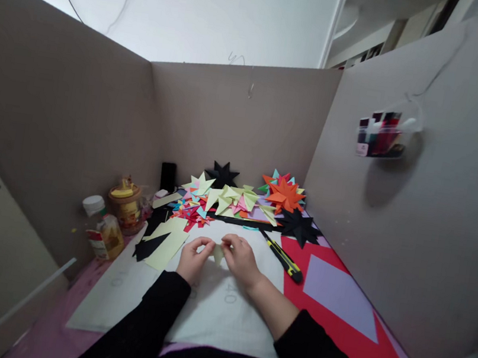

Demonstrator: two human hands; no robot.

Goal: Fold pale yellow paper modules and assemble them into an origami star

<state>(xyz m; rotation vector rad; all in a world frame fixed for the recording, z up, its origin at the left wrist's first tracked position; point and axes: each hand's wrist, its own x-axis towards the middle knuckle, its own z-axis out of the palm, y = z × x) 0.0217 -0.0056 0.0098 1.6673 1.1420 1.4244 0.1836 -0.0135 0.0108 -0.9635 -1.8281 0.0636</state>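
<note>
1. Paper piece (217,254), pale green, one: held over the middle of a broad white sheet (112,306) spread on the pink surface (50,327). Printed numbers on the sheet partly covered by the arms.
2. Red sheet (323,302), one, right side: partly overlaid by a purple sheet (340,296); near corner dim, hard to make out.
3. Paper stars (285,196), several, mixed colours, at the back: heaped and overlapping; exact count hidden.
4. Left hand (194,257) and right hand (241,258): each grip appears pinched together on the piece, one at either side. Exact contact covered by the fingers.
5. Cutter (285,260), yellow and black, one: lies across the white and red sheets, touching neither hand. Blade too small to judge.
6. Creases in the piece: too small to read. Step in hand, by judgement: fingertip shaping, probably a fold. Next move seems to call for steady pinching and matched edges before pressing.
</note>
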